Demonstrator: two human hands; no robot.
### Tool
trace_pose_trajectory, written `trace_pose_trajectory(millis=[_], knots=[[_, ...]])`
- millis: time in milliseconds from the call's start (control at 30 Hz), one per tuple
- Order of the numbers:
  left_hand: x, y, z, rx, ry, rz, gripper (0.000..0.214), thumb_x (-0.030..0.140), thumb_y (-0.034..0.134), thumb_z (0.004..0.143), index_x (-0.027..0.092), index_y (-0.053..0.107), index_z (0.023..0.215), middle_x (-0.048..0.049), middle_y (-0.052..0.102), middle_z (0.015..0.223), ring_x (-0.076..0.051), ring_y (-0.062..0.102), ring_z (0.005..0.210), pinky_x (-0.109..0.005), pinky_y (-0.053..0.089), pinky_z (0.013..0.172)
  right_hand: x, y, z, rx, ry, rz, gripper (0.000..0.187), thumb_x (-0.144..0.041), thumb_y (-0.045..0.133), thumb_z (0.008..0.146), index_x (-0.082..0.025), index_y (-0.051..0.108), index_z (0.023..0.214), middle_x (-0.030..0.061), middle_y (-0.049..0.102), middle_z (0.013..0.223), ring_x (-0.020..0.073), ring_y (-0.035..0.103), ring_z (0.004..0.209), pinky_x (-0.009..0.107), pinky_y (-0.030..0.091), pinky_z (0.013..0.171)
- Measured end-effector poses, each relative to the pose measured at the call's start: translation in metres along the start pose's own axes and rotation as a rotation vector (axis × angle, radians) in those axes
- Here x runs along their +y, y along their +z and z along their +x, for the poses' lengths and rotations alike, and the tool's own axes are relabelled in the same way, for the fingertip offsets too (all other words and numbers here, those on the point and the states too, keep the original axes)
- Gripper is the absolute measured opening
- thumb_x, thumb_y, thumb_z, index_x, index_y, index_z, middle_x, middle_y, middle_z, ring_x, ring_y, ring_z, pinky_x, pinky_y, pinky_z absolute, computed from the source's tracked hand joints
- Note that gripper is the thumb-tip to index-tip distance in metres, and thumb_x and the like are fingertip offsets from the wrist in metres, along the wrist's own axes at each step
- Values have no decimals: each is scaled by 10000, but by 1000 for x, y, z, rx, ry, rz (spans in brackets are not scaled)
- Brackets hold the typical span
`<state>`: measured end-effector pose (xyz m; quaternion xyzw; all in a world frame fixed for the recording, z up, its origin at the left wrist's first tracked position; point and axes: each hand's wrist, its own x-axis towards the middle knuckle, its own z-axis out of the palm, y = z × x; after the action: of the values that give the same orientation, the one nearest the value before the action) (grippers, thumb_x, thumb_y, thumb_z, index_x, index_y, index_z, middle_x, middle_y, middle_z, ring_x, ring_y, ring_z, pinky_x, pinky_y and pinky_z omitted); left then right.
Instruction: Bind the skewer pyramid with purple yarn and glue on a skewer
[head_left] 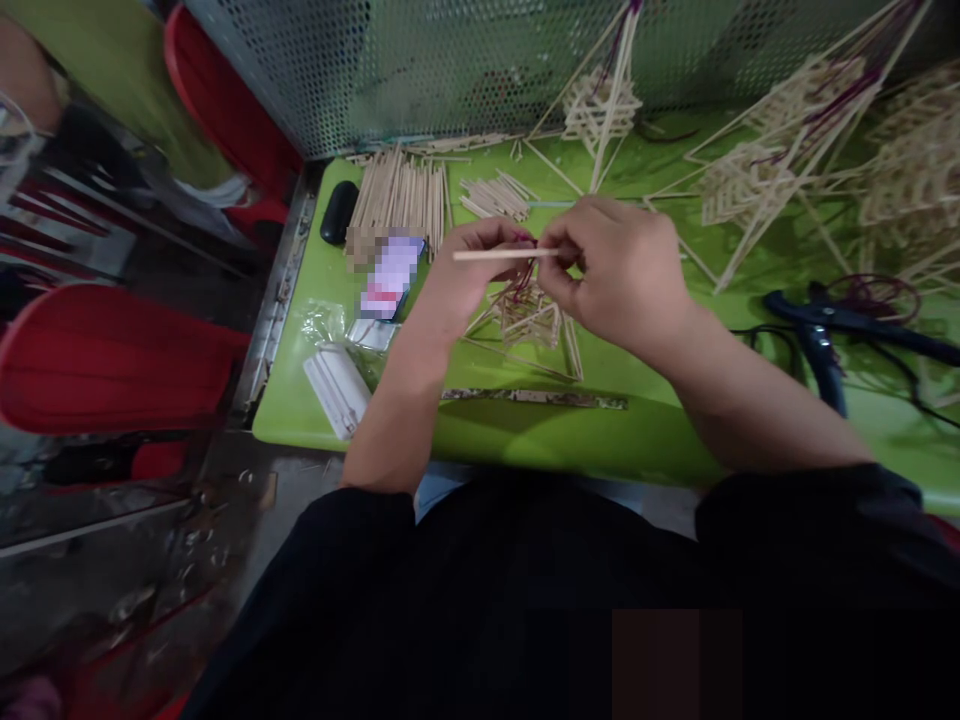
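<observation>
My right hand (619,265) pinches the end of a thin wooden stick (495,255), which points left across the front of my left hand (476,260). The fingers of my left hand are closed around purple cord (525,238) close to my right fingertips; exactly how they grip it is partly hidden. Below both hands, a small frame of crossed wooden sticks (529,318) stands on the green tabletop (525,440), with purple cord at its top. A flat, mottled strip (536,399) lies nearer my body.
Loose sticks lie in a big bundle (401,200) and a small pile (495,195). At left are a phone (394,275), a black case (343,212) and a white box (337,390). Dark-handled cutters (817,325) and larger stick frames (750,185) occupy the right. A perforated metal panel (450,70) stands behind.
</observation>
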<state>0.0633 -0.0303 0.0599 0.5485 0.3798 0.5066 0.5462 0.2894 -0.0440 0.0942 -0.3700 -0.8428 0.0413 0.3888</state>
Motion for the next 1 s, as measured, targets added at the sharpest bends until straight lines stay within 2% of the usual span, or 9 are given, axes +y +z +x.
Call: trace_pose_trajectory(millis=[100,267,367,433,500,567,700,867,1000], knots=[[3,1,-2,8,23,-7,268,35,883,1094,227,890,907,24,726,813,-96,661,733,-227,514,696,8,5,0,50,0,51,88,-377,762,1061,-295,778,1089,66,815,970,274,705,795,444,489,701],[4,-1,-1,10,78,100,231,118,921,1135,218,870,933,17,710,837,-106,628,722,-260,490,698,4,5,4,32,56,142,146,-456,753,1133,-324,765,1073,76,817,966,295,731,823,483,592,749],[3,0,-1,-23,128,163,241,164,906,1155,219,846,928,13,682,822,-117,593,702,-275,471,669,-2,-2,10,80,124,263,428,-696,653,1209,-339,692,975,74,748,895,310,702,809,528,629,779],[2,2,-2,-25,147,185,217,199,893,1173,225,837,965,9,681,849,-124,616,714,-276,480,670,-5,-11,15,196,129,328,641,-861,497,1229,-341,650,888,89,712,870,340,728,878,567,665,853],[1,4,-3,-7,166,212,182,224,892,1180,233,832,1008,5,687,895,-126,640,735,-270,491,676,-9,-21,18,326,83,347,747,-920,404,1218,-338,689,846,127,738,942,386,777,1037,611,684,989],[0,5,-5,24,203,238,188,221,885,1180,239,819,1005,7,674,905,-124,633,741,-263,487,674,-11,-30,18,413,56,355,737,-895,452,1216,-340,790,868,144,760,984,406,789,1057,627,675,1023],[-4,7,-4,77,271,243,249,181,841,1186,241,793,949,17,633,835,-116,572,702,-258,464,659,-9,-31,10,498,56,459,610,-841,623,1208,-357,878,936,92,715,802,309,672,671,550,574,681],[-7,7,-2,155,279,273,266,194,864,1181,237,774,935,28,649,805,-105,590,668,-256,478,656,6,-11,3,399,11,462,543,-824,603,1230,-387,858,1032,20,744,804,285,789,693,468,558,603],[-6,7,-3,176,289,288,246,187,870,1177,236,782,953,28,680,820,-106,653,690,-259,526,694,13,-9,1,358,-37,428,487,-757,591,1256,-408,856,1044,0,792,831,270,821,721,458,570,610]])
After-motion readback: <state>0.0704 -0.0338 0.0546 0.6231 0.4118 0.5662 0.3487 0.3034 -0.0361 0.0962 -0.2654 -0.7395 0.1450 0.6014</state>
